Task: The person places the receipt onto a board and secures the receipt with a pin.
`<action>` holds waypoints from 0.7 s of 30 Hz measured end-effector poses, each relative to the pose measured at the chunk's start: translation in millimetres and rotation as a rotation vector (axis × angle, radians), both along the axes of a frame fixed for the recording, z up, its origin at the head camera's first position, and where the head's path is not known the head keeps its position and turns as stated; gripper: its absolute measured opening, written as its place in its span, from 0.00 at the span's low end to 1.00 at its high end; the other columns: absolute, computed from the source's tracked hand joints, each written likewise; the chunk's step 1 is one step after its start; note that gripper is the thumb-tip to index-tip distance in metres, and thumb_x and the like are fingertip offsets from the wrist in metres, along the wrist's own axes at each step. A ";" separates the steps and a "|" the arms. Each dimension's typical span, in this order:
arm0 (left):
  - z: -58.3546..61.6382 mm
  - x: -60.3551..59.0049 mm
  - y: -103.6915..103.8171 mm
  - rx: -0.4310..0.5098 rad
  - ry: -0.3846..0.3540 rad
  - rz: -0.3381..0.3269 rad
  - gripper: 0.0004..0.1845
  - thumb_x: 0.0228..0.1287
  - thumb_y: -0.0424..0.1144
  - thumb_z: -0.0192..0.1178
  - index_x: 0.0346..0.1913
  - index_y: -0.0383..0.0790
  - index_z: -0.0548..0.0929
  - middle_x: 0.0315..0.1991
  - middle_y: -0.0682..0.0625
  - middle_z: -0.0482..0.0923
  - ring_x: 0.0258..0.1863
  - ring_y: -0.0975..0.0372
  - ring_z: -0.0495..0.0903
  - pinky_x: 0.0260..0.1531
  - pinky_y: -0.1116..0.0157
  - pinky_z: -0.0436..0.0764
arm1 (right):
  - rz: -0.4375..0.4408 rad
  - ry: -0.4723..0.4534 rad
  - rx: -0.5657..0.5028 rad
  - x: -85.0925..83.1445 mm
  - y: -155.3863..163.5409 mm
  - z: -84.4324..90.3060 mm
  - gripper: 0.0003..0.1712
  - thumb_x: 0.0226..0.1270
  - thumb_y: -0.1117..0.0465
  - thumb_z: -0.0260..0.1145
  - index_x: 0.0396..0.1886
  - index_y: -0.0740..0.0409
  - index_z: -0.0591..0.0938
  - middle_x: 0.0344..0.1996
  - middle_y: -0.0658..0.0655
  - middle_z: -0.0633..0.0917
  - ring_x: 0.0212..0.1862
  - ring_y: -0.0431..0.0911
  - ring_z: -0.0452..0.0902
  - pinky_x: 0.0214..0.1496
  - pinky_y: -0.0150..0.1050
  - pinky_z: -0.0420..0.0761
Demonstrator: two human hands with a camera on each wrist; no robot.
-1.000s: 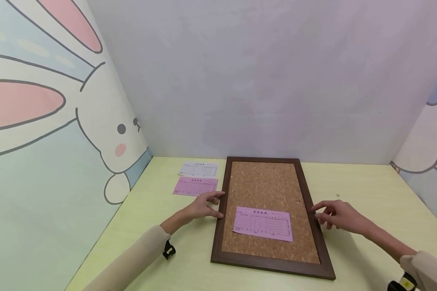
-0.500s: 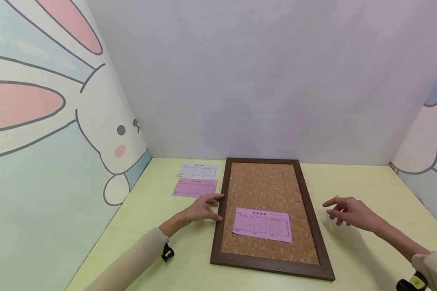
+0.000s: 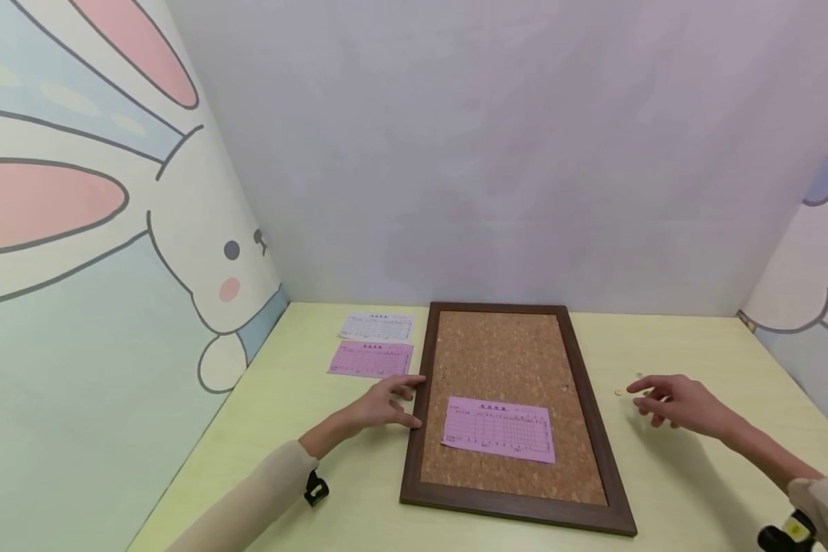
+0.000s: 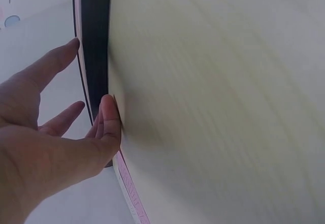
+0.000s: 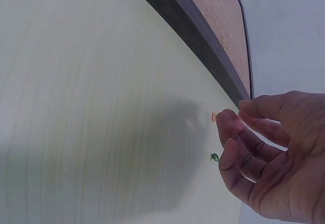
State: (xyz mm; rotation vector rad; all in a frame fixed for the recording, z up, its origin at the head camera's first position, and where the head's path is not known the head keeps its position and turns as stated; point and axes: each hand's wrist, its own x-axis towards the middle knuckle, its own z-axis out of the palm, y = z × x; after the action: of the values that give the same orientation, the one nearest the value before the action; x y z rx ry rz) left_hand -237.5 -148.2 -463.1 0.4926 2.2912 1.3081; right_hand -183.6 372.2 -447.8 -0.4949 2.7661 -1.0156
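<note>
While the left hand [image 3: 385,402] rests flat and relaxed against the left frame of the corkboard [image 3: 507,360], seemingly steadying it, the right hand [image 3: 676,400] hovers over the tabletop [image 3: 662,491] with loosely spread fingers, holding nothing. Just beside its fingertips lie 2 pins, 1 orange [image 5: 214,116] and 1 green [image 5: 215,157]. A pink slip [image 3: 499,428] lies unpinned on the cork; 2 more slips [image 3: 372,343] wait left of the board.

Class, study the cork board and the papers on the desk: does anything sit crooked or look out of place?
The pink form on the cork board lies slightly askew, its edges tilted against the frame, with no pin visible on it. Two small pins, one orange and one green, lie loose on the desk beside the right hand.
</note>
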 end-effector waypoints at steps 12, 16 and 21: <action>-0.7 1.1 0.3 0.006 0.005 0.011 0.42 0.55 0.31 0.76 0.74 0.40 0.71 0.61 0.40 0.72 0.55 0.53 0.73 0.47 0.63 0.80 | -0.028 -0.024 0.023 -1.9 10.0 -0.4 0.18 0.76 0.64 0.62 0.55 0.77 0.80 0.31 0.55 0.89 0.25 0.32 0.78 0.23 0.34 0.78; -0.5 1.7 1.0 0.013 -0.003 0.025 0.42 0.55 0.31 0.77 0.74 0.40 0.71 0.60 0.40 0.73 0.54 0.54 0.74 0.46 0.63 0.81 | -0.030 -0.039 0.020 -2.8 11.9 -3.0 0.18 0.76 0.65 0.61 0.55 0.77 0.79 0.31 0.55 0.89 0.25 0.33 0.78 0.24 0.34 0.78; -1.3 1.4 1.9 0.000 0.013 0.084 0.37 0.58 0.33 0.75 0.71 0.40 0.74 0.61 0.41 0.76 0.53 0.55 0.76 0.46 0.62 0.81 | -0.023 -0.052 0.010 -4.0 12.1 -6.0 0.18 0.75 0.65 0.62 0.55 0.77 0.79 0.31 0.54 0.89 0.25 0.33 0.78 0.24 0.34 0.78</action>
State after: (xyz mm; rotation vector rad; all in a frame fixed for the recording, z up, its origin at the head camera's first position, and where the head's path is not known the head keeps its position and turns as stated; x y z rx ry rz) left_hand -236.1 -146.3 -464.4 0.4095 2.3450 1.3488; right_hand -187.6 384.4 -453.8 -0.4302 2.7362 -1.0050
